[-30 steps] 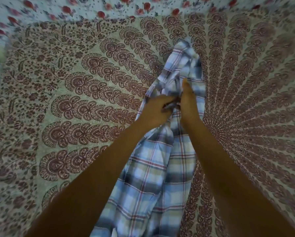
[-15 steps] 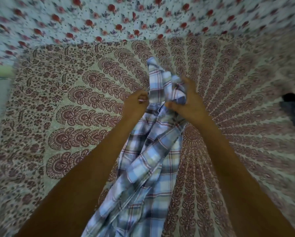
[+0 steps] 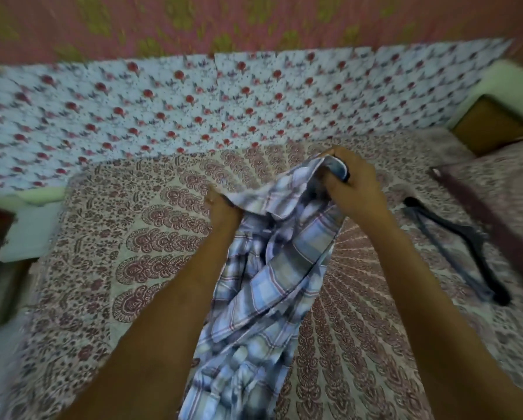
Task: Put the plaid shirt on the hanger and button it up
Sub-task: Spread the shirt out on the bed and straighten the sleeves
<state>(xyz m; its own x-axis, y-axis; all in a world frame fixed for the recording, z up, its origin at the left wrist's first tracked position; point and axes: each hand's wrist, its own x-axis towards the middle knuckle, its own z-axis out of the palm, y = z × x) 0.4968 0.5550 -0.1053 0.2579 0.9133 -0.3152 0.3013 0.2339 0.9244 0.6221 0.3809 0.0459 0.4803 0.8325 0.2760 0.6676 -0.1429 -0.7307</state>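
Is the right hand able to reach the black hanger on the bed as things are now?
Probably yes: the hanger lies uncovered on the bedspread on that side, with nothing between. But the right hand grips the plaid shirt and must first let go.

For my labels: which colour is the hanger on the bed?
The hanger is black; the head view shows it.

From my remote station I see only two arms and two hands of the person. The left forearm [image 3: 169,313] is bare along all the length in view, and the right forearm [image 3: 420,283] is bare as well. The left grip [image 3: 224,212] and the right grip [image 3: 355,189] are bare hands also. The view is blurred, so finer details of nails or skin I cannot tell.
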